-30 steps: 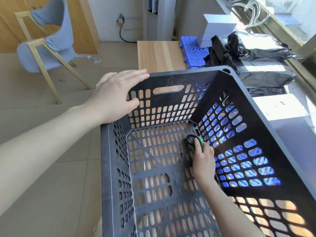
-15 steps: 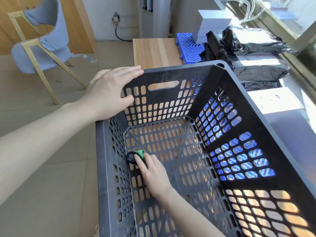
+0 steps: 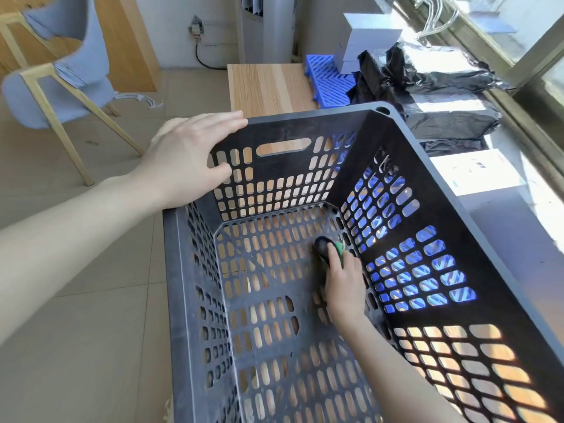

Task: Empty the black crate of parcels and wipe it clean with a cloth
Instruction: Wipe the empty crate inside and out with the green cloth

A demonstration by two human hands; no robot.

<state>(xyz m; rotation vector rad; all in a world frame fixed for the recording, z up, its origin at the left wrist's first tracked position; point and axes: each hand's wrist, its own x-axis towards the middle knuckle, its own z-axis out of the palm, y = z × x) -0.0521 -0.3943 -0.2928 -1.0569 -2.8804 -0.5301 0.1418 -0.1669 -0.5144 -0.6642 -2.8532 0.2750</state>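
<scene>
The black slotted crate (image 3: pixel 305 119) fills the middle of the head view, with no parcels inside it. My left hand (image 3: pixel 189 157) lies over its far left corner, fingers straight along the rim and thumb against the inner wall. Deep inside, my right hand (image 3: pixel 345 285) grips a green and black cleaning pad (image 3: pixel 323 247) and presses it on the crate floor near the far right corner. Black-wrapped parcels (image 3: pixel 439 96) are heaped beyond the crate at the right.
A wooden table (image 3: pixel 268 87) stands beyond the crate, with a blue slotted pallet (image 3: pixel 326 77) and white boxes (image 3: pixel 366 41) behind it. Another white box (image 3: pixel 476 172) lies to the right. A grey chair (image 3: pixel 58 83) stands on the tiled floor at left.
My right hand has swept the pad from the far right of the crate floor to the left wall and back to the far right. My left hand has stayed on the rim.
</scene>
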